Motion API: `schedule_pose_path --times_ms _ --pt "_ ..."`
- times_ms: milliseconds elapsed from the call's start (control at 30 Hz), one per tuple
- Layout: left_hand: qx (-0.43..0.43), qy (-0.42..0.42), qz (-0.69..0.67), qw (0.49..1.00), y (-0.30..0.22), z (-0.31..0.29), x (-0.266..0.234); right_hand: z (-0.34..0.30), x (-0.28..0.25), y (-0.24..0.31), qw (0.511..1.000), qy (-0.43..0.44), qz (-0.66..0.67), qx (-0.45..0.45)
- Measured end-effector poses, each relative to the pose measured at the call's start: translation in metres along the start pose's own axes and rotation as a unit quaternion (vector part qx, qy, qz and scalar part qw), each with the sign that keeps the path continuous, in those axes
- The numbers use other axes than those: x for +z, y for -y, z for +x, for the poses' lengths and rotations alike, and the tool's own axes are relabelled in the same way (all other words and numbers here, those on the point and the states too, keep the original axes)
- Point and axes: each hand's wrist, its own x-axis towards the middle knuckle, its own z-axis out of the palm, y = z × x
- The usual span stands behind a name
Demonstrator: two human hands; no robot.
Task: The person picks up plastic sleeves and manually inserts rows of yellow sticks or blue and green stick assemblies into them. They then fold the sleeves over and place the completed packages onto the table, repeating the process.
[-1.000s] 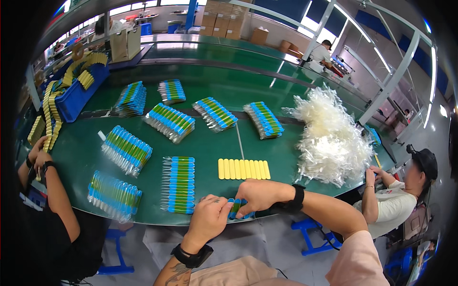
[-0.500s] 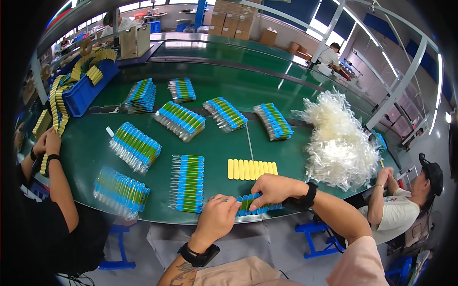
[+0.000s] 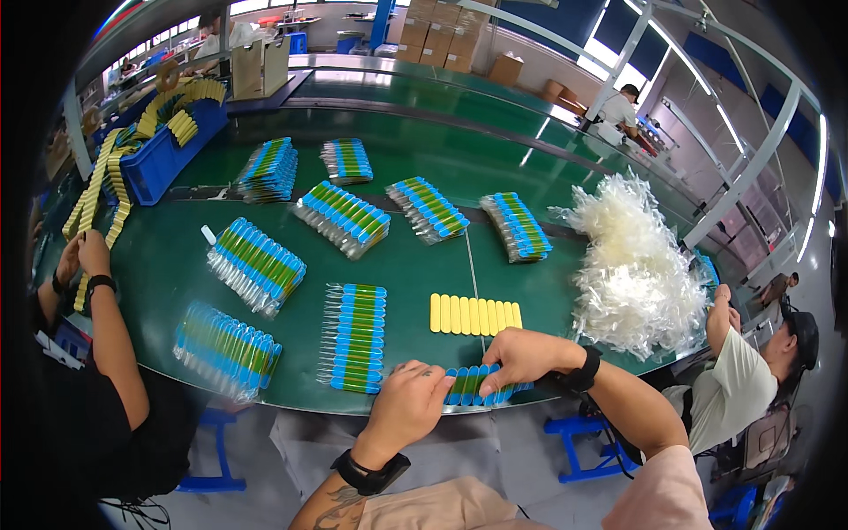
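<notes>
At the table's near edge lies a short row of blue round-ended flat strips with a green band across them. My left hand is curled at its left end, thumb pressed against the strips. My right hand reaches over the row from the right, its thumb and fingers pinching at the strips. Just beyond, a row of plain yellow strips lies side by side. To the left of my hands is a long stack of blue-and-green strips in clear sleeves. My fingers hide part of the row's ends.
More sleeved bundles spread over the green table. A heap of clear plastic sleeves stands at the right. At far left, a blue bin holds yellow strips. Co-workers sit on both sides, the left one handling yellow strip chains.
My right hand has lifted slightly, and more of the blue row shows beneath it. The view has shifted a little. The left co-worker's yellow chains hang differently; the right co-worker's arm has moved up.
</notes>
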Motion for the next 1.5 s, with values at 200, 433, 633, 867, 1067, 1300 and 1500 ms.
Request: schedule_pose_path --times_ms 200,433,633,867,1067,1300,1500 --pt "-0.023 0.013 0.025 0.999 -0.001 -0.002 -0.002 -0.008 0.0 0.0 1.0 0.009 -0.002 -0.005" --pt "-0.02 0.007 0.014 1.0 0.0 -0.001 -0.003 -0.011 0.0 -0.004 0.999 0.001 0.018 0.045" --pt "-0.019 0.003 0.011 1.0 -0.001 0.002 -0.001 -0.019 -0.003 -0.009 0.994 -0.06 0.049 0.078" --pt "-0.021 0.011 0.02 1.0 -0.003 0.003 -0.002 -0.021 0.01 -0.022 0.995 -0.085 0.04 0.036" --pt "-0.029 0.041 0.041 0.998 -0.003 0.001 -0.002 -0.046 0.006 -0.003 0.998 -0.055 -0.008 -0.004" --pt "-0.032 0.011 0.013 0.999 -0.002 0.002 0.0 -0.056 0.006 -0.014 0.983 -0.106 -0.152 0.0" --pt "-0.034 0.03 0.019 0.999 -0.005 0.004 -0.001 -0.065 0.016 -0.013 0.981 -0.127 -0.145 -0.001"
